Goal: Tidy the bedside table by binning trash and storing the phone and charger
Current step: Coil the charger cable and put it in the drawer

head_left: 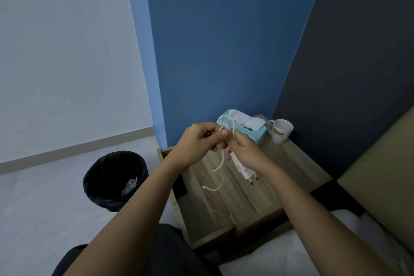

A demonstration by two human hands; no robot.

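Just above the bench [280, 175], the left hand [197, 141] pinches the white charger cable [221, 159]. The right hand [246, 150] grips its loops and, apparently, the plug [243, 169]. A tissue box [253, 134] and mug [281, 131] stand at the far edge, and a bin [98, 195] stands on the floor by the left edge.

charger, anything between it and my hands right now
Nothing visible does. The left hand pinches the cable and the right hand holds the charger above the bedside table.

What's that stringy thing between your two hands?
A thin white charging cable, held by both the left hand and right hand, seen in the head view.
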